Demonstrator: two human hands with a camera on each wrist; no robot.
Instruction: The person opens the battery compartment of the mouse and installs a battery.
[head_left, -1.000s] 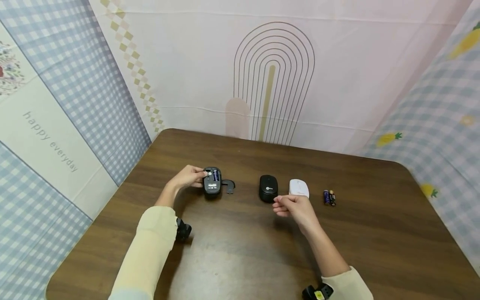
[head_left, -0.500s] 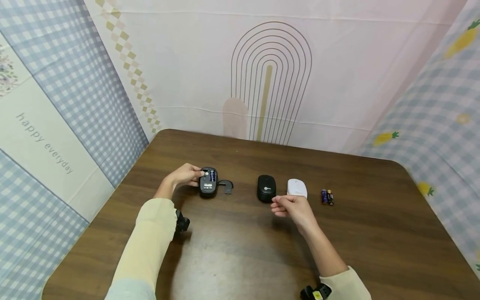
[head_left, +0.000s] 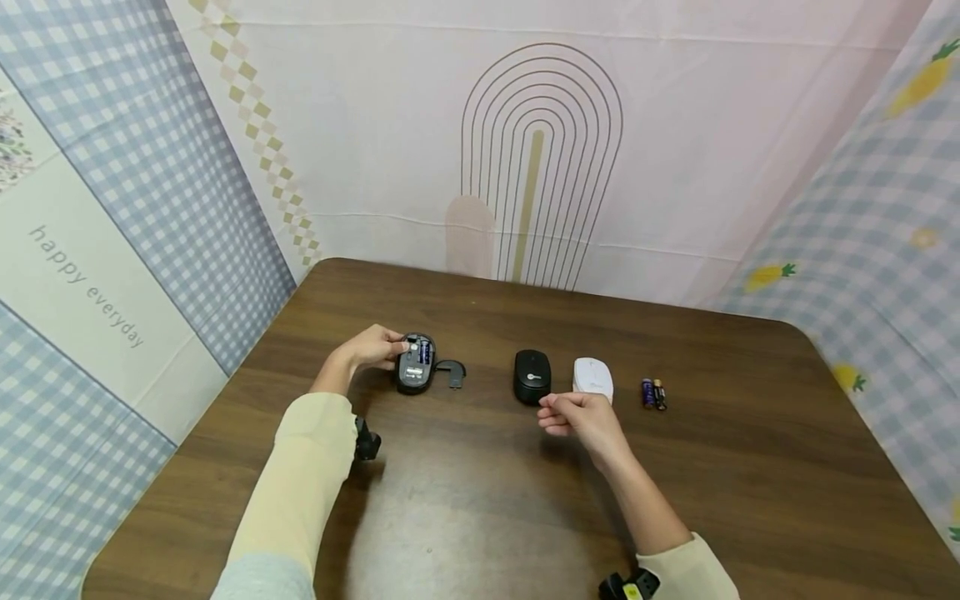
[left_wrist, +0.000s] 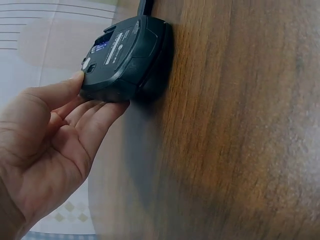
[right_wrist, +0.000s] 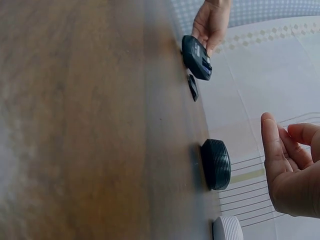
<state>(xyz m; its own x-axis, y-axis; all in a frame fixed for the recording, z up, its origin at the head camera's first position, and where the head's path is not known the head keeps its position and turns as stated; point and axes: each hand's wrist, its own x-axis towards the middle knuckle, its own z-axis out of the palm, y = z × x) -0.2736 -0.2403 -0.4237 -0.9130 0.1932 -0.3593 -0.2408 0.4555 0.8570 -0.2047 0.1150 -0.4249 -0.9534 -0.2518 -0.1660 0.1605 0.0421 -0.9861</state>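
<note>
My left hand [head_left: 367, 347] grips an upturned black computer mouse [head_left: 415, 371] by its left edge, thumb on the underside. The mouse is tilted, its battery bay uncovered, with a blue battery [head_left: 425, 352] inside. Beside it on the table lies a small dark curved piece [head_left: 455, 372], like a battery cover. My right hand [head_left: 588, 421] hovers in front of a second black mouse [head_left: 532, 377] and a white mouse [head_left: 592, 377]. Its fingers [right_wrist: 272, 145] are loosely bent, and nothing shows between them and the thumb in the right wrist view.
Two loose batteries [head_left: 647, 393] lie side by side to the right of the white mouse. Everything rests on a brown wooden table [head_left: 465, 500] with a patterned cloth [head_left: 360, 142] hanging behind its far edge.
My left hand has turned the upturned mouse slightly and shifted it a little left. The right hand has barely moved, and the head view has shifted slightly.
</note>
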